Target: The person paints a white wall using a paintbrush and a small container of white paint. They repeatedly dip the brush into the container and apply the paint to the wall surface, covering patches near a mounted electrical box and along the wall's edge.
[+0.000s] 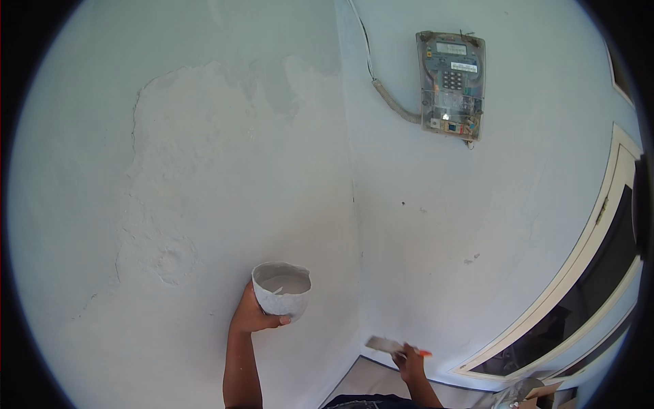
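Observation:
My left hand [257,310] is closed round the side of a rough-rimmed white tub [282,301], its thumb near the base. Inside the tub lies a pale, wet-looking mixture. Low by the corner, my right hand [409,360] grips a putty knife [386,344] with an orange-red handle end; its wide blade points left and looks smeared and slightly blurred. In front of me, the left wall [230,179] has a large pale, uneven patch with a cracked edge. The right wall [419,245] shows a small hole and a few marks.
An electricity meter [452,84] hangs on the right wall, joined to a corrugated conduit [396,104]. Farther right stands a cream window frame [577,260] with dark glass. A cardboard box [542,392] and plastic-wrapped items lie at the lower right, beside the floor.

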`<state>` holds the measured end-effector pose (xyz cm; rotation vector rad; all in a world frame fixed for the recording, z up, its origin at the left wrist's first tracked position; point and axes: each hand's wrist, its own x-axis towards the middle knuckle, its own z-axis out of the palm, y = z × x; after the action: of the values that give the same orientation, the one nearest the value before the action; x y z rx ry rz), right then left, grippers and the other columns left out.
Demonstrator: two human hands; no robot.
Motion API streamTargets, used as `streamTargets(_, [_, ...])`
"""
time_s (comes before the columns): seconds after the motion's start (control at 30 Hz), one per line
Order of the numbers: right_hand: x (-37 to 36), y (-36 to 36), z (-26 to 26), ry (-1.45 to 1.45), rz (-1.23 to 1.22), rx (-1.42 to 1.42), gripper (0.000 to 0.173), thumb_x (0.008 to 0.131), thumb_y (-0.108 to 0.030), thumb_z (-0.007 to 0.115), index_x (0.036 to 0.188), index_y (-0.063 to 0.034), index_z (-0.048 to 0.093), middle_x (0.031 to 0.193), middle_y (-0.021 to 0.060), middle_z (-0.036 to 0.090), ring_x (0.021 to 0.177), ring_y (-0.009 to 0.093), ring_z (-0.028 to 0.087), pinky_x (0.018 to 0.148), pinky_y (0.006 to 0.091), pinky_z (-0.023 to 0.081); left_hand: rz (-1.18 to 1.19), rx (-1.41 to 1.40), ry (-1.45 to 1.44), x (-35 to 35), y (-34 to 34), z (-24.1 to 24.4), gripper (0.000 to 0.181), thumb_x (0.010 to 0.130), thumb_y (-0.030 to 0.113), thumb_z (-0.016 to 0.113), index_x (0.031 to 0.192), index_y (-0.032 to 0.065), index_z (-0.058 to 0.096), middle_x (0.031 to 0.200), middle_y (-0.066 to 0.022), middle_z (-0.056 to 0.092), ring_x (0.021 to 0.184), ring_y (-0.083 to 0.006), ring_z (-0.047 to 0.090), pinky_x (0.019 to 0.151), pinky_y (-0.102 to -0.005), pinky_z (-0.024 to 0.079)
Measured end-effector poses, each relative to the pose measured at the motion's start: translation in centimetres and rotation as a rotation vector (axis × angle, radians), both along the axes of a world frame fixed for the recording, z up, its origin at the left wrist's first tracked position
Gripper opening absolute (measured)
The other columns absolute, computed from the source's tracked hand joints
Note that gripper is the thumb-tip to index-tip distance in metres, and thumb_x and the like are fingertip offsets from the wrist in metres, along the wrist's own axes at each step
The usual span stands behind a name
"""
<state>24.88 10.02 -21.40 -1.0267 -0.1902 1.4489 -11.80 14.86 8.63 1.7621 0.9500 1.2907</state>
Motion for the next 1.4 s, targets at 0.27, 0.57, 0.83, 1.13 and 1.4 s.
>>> streamTargets(0.27, [12.1, -8.9, -17.5, 0.434, -0.182, -0.315, 0.021, 0.095, -0.027, 0.053, 0.099, -0.0061, 0.051, 0.080, 0.0136, 0.062, 0.068, 0.025, 0.064, 0.061, 0.0305, 0.060, 0.063, -0.056, -0.082, 0.8, -0.3, -2.0, 0.099, 0.055, 0.029, 0.094, 0.135, 0.0028, 0.044, 0.124, -0.0079, 0.058, 0.114, -0.0216, 0.057, 0.093, -0.0386, 0.050])
streamTargets(0.57, [11.2, -4.5, -9.3, 0.442, -0.153, -0.214, 0.019, 0.093, -0.026, 0.054, 0.095, -0.0062, 0.053, 0.074, 0.0112, 0.061, 0.068, 0.022, 0.064, 0.061, 0.0300, 0.058, 0.218, -0.082, -0.296, 7.6, -4.7, -8.1, 0.080, 0.057, 0.019, 0.090, 0.126, 0.0003, 0.053, 0.117, -0.0092, 0.062, 0.108, -0.0209, 0.060, 0.092, -0.0384, 0.051])
streamTargets(0.83, [13.2, -3.9, -11.2, 0.388, -0.049, -0.276, 0.015, 0.090, -0.023, 0.054, 0.091, -0.0086, 0.055, 0.073, 0.0094, 0.061, 0.064, 0.020, 0.061, 0.060, 0.0309, 0.055, 0.425, -0.056, -0.276, 6.6, -8.7, -10.8, 0.081, 0.059, 0.028, 0.088, 0.126, -0.0028, 0.053, 0.115, -0.0112, 0.063, 0.105, -0.0224, 0.061, 0.090, -0.0390, 0.051])
streamTargets(1.13, [11.6, -3.4, -11.6, 0.368, 0.061, -0.244, 0.017, 0.089, -0.024, 0.054, 0.085, -0.0072, 0.056, 0.066, 0.0097, 0.059, 0.061, 0.022, 0.059, 0.058, 0.0329, 0.050, 0.583, -0.015, -0.291, 4.4, -13.2, -11.0, 0.087, 0.060, 0.040, 0.089, 0.125, -0.0042, 0.053, 0.115, -0.0112, 0.062, 0.105, -0.0228, 0.060, 0.089, -0.0391, 0.051])
streamTargets(1.4, [8.4, -4.5, -9.1, 0.374, 0.008, -0.233, 0.016, 0.090, -0.021, 0.056, 0.088, -0.0052, 0.056, 0.071, 0.0084, 0.059, 0.065, 0.020, 0.060, 0.061, 0.0320, 0.053, 0.483, -0.084, -0.272, 2.4, -14.5, -11.4, 0.098, 0.057, 0.040, 0.088, 0.134, -0.0026, 0.043, 0.120, -0.0103, 0.057, 0.110, -0.0232, 0.057, 0.093, -0.0404, 0.049])
